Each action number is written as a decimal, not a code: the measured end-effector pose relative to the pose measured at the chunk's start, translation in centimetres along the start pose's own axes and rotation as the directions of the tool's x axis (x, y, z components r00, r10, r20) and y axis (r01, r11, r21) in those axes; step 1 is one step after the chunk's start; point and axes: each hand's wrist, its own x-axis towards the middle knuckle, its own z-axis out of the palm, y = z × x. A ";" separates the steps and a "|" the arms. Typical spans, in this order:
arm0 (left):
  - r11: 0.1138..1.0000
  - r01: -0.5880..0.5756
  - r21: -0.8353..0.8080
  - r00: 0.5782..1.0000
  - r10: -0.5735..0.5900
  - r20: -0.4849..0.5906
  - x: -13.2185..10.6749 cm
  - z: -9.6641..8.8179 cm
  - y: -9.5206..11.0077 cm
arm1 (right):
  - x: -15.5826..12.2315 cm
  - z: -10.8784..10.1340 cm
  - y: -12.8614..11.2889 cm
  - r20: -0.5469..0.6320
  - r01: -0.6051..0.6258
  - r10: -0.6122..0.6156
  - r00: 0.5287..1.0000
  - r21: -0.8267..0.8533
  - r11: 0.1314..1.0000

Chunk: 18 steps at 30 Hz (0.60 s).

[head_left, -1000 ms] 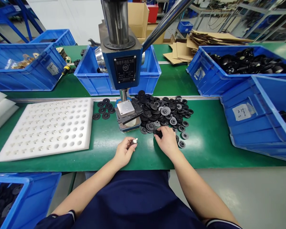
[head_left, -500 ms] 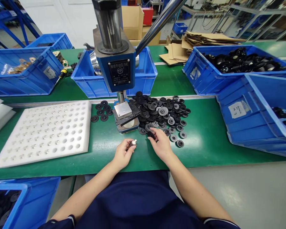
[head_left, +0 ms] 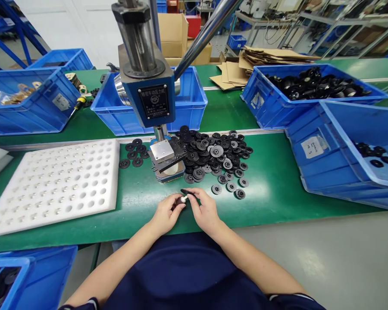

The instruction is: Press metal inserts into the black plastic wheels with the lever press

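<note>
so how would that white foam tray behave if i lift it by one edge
Probably light: the white foam tray looks like soft foam. Wide and thin, it may sag. The small metal pieces in its open holes could spill if tilted.

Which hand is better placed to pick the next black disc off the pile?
Right, probably. The disc pile lies right of the press fixture, nearer the right hand, which pinches a black disc; the left hand holds a white-tipped pin.
</note>
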 end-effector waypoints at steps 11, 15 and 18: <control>0.998 0.060 -0.032 0.998 -0.061 -0.016 0.2 -0.2 0.1 | -0.3 -0.2 0.1 0.012 0.254 -0.253 0.967 -0.040 0.966; 0.996 0.078 -0.041 0.997 -0.079 -0.012 0.1 -0.2 0.0 | -0.8 -0.3 0.0 0.063 0.249 -0.245 0.967 -0.064 0.966; 0.995 0.086 -0.054 0.996 -0.086 0.001 0.2 -0.2 0.1 | -1.2 -0.4 -0.1 0.115 0.249 -0.238 0.964 -0.091 0.964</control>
